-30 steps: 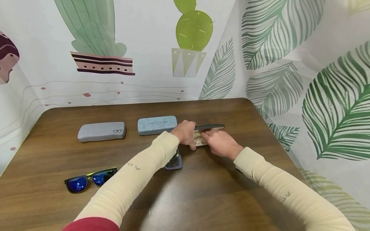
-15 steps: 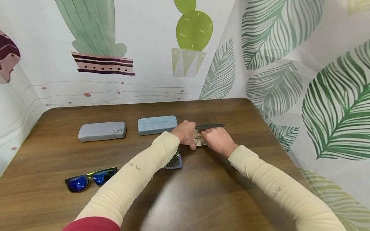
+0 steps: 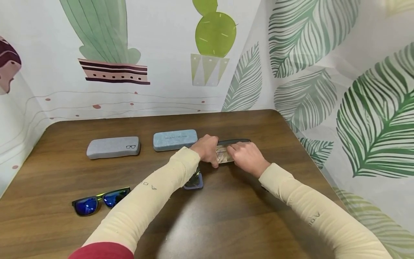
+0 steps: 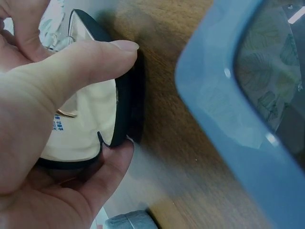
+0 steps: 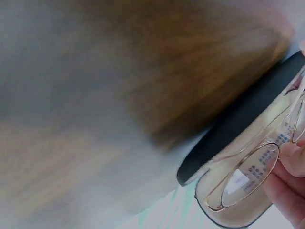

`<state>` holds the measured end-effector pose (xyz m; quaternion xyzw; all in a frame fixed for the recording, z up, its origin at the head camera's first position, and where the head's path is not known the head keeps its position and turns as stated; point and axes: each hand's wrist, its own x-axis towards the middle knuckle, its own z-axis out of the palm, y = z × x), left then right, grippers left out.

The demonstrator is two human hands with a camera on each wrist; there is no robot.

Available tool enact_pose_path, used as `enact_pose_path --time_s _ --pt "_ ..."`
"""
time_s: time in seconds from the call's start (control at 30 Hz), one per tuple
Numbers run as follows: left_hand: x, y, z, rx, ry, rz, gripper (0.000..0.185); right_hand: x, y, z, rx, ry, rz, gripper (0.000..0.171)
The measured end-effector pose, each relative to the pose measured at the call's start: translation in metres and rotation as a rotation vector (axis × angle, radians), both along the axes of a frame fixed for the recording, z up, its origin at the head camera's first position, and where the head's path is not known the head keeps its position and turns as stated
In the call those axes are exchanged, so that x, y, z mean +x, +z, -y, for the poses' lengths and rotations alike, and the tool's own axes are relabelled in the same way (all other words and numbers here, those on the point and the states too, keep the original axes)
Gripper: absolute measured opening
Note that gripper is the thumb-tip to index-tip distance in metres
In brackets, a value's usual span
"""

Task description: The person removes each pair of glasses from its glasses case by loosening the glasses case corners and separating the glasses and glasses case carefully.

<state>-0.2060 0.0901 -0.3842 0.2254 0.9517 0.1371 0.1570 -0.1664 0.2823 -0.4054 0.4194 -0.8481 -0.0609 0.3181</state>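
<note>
My left hand [image 3: 207, 149] grips the end of an open eyeglass case [image 4: 97, 112], thumb over the front edge and fingers beneath it. The case has a dark outside and a cream lining with blue printing. Inside lie thin gold-rimmed eyeglasses [image 5: 250, 179], their temples folded behind the lenses. My right hand [image 3: 248, 157] pinches these eyeglasses near the bridge, with the thumb by one lens in the right wrist view. In the head view both hands cover much of the case. Blue-framed sunglasses [image 3: 194, 182] lie just in front of my left hand, partly hidden by the sleeve.
A light blue eyeglass case [image 3: 175, 140] and a grey one [image 3: 113, 147] lie closed toward the back of the wooden table [image 3: 226, 223]. Black-and-yellow sunglasses [image 3: 86, 206] with blue lenses lie at the left, partly behind my left sleeve. A patterned cloth wall [image 3: 171, 46] stands behind.
My right hand has shifted slightly at the case and its fingers have drawn in. More of the eyeglasses shows between the hands. My left hand and the other items have stayed put.
</note>
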Motion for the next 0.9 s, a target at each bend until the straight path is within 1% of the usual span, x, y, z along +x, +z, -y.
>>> enact_pose_path --time_s 0.2,0.33,0.43,0.63,0.9 --pt "0.001 0.001 0.001 -0.003 0.001 -0.013 0.060 0.007 0.011 -0.002 0.021 0.004 0.010 0.016" --pt "0.003 0.003 0.001 0.006 -0.007 -0.014 0.058 0.015 0.019 -0.005 0.032 -0.001 0.032 0.020" --pt "0.003 0.003 0.001 0.005 -0.009 -0.010 0.057 0.022 0.022 -0.007 0.036 -0.003 0.044 0.021" --pt "0.002 0.000 -0.001 -0.005 -0.005 -0.015 0.060 0.032 0.020 -0.013 0.017 0.002 0.076 0.025" --pt "0.002 0.001 -0.001 -0.011 0.008 -0.005 0.069 0.044 0.012 -0.013 0.039 0.048 0.089 0.026"
